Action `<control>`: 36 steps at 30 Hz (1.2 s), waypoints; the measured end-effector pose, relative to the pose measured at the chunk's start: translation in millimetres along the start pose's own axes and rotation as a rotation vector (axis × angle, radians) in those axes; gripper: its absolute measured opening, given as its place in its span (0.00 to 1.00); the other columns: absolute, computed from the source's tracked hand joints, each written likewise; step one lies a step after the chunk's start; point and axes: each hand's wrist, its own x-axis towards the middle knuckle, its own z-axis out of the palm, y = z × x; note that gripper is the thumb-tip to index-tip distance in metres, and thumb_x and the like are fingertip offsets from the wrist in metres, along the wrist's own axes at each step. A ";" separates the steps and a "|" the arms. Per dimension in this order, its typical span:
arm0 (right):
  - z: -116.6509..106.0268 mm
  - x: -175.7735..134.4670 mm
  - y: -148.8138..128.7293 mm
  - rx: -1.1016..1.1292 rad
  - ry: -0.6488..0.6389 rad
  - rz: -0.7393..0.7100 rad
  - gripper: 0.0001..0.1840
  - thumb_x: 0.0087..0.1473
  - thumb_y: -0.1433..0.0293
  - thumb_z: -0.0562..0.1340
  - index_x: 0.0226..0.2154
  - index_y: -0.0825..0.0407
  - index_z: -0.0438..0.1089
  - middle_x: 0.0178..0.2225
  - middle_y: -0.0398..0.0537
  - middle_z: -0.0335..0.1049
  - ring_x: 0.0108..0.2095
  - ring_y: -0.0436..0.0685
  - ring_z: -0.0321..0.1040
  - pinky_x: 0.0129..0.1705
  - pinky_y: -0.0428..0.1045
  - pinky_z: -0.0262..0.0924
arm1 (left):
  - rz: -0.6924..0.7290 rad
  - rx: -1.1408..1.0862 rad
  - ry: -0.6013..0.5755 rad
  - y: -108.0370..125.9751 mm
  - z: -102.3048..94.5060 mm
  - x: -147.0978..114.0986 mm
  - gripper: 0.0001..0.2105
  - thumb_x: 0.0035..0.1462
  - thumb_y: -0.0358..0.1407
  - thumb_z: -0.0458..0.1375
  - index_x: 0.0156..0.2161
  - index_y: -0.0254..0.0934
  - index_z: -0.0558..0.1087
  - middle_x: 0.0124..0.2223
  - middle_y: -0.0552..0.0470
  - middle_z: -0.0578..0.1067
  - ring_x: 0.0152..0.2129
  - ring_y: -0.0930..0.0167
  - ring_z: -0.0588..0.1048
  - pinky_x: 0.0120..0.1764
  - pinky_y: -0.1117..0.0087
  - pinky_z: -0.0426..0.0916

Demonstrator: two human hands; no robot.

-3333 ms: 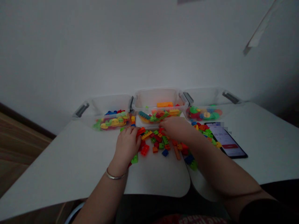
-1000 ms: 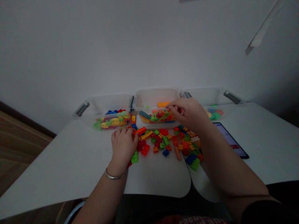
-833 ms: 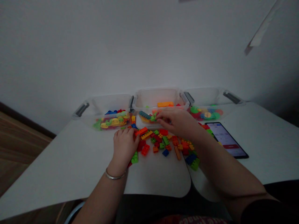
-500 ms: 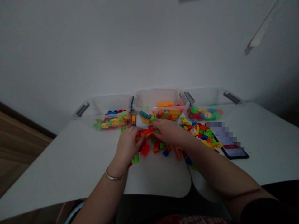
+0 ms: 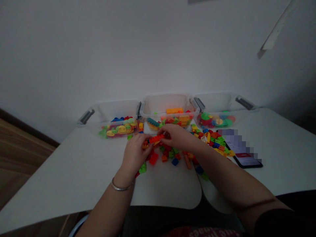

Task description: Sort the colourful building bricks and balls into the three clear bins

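Note:
Between my two hands is a long red toy brick [image 5: 156, 138] with studs along it, held above the pile. My left hand [image 5: 134, 149] grips its left end with thumb and fingers. My right hand [image 5: 174, 135] pinches the right end, its fingers curled over it. An orange-yellow piece shows just under the red brick; whether it is joined to it I cannot tell. Below lie loose bricks: a red brick [image 5: 153, 159], a blue brick [image 5: 175, 161], a long brown-orange brick [image 5: 187, 162] and a green brick [image 5: 142, 168] beside my left wrist.
Along the wall stand three clear bins: a left bin [image 5: 101, 126], a middle bin [image 5: 170, 115] and a right bin [image 5: 237, 115], each holding coloured pieces. More bricks [image 5: 214, 141] are heaped right of my hands, beside a phone [image 5: 249, 159] on the white table [image 5: 74, 174].
My right hand's fingers have drawn in and curled more over the red brick's right end. My left hand keeps its grip almost unmoved.

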 end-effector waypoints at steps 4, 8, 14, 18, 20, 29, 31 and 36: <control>-18.1 -3.4 -1.2 -0.038 0.161 -0.041 0.10 0.53 0.73 0.61 0.39 0.54 0.73 0.35 0.47 0.73 0.32 0.51 0.67 0.36 0.46 0.60 | -0.049 -0.007 0.034 -1.1 -0.1 -1.8 0.10 0.60 0.35 0.54 0.46 0.37 0.71 0.41 0.47 0.76 0.41 0.64 0.74 0.43 0.62 0.69; -51.0 -11.9 3.9 -0.139 0.408 -0.009 0.11 0.53 0.70 0.61 0.40 0.53 0.74 0.34 0.48 0.73 0.30 0.52 0.66 0.35 0.48 0.61 | -0.061 0.011 0.013 -3.3 -1.4 -2.6 0.10 0.61 0.36 0.52 0.44 0.37 0.72 0.41 0.46 0.76 0.42 0.63 0.74 0.45 0.61 0.69; -77.3 -20.2 29.1 -0.262 0.659 0.139 0.15 0.57 0.67 0.57 0.45 0.51 0.73 0.40 0.52 0.75 0.34 0.56 0.70 0.38 0.52 0.65 | -0.079 0.027 -0.012 -8.4 -0.6 -4.1 0.10 0.61 0.36 0.52 0.42 0.37 0.74 0.40 0.46 0.76 0.40 0.62 0.74 0.44 0.60 0.69; -75.7 -16.4 45.7 -0.342 0.634 0.176 0.16 0.56 0.70 0.56 0.43 0.51 0.76 0.41 0.53 0.77 0.37 0.59 0.72 0.42 0.54 0.64 | -0.072 0.024 -0.004 -11.8 2.2 -5.2 0.09 0.61 0.36 0.52 0.41 0.37 0.74 0.40 0.46 0.76 0.40 0.63 0.74 0.45 0.60 0.69; -73.5 -12.9 50.4 -0.376 0.571 0.192 0.16 0.56 0.70 0.56 0.42 0.51 0.77 0.40 0.53 0.77 0.38 0.60 0.71 0.43 0.55 0.64 | -0.071 0.022 -0.004 -12.7 3.7 -5.1 0.09 0.61 0.36 0.52 0.40 0.37 0.74 0.40 0.46 0.76 0.39 0.63 0.74 0.45 0.59 0.69; -61.9 -6.4 39.4 -0.603 0.317 0.251 0.20 0.62 0.63 0.51 0.41 0.54 0.76 0.39 0.56 0.78 0.41 0.65 0.71 0.46 0.57 0.59 | -0.108 0.026 -0.054 -9.2 3.8 -2.7 0.10 0.61 0.36 0.52 0.39 0.36 0.75 0.41 0.45 0.76 0.40 0.62 0.74 0.45 0.59 0.69; -60.8 -6.7 37.1 -0.622 0.298 0.252 0.20 0.63 0.63 0.50 0.41 0.55 0.75 0.39 0.56 0.78 0.41 0.65 0.71 0.47 0.58 0.59 | -0.114 0.026 -0.064 -8.7 3.6 -2.5 0.10 0.61 0.36 0.52 0.39 0.36 0.75 0.41 0.45 0.76 0.40 0.62 0.74 0.45 0.59 0.69; -62.0 -8.6 38.4 -0.566 0.332 0.226 0.18 0.61 0.63 0.52 0.41 0.54 0.75 0.39 0.55 0.78 0.40 0.63 0.71 0.46 0.56 0.60 | -0.110 0.042 -0.068 -10.7 4.9 -2.7 0.10 0.61 0.36 0.52 0.39 0.36 0.75 0.41 0.46 0.76 0.40 0.62 0.74 0.45 0.59 0.69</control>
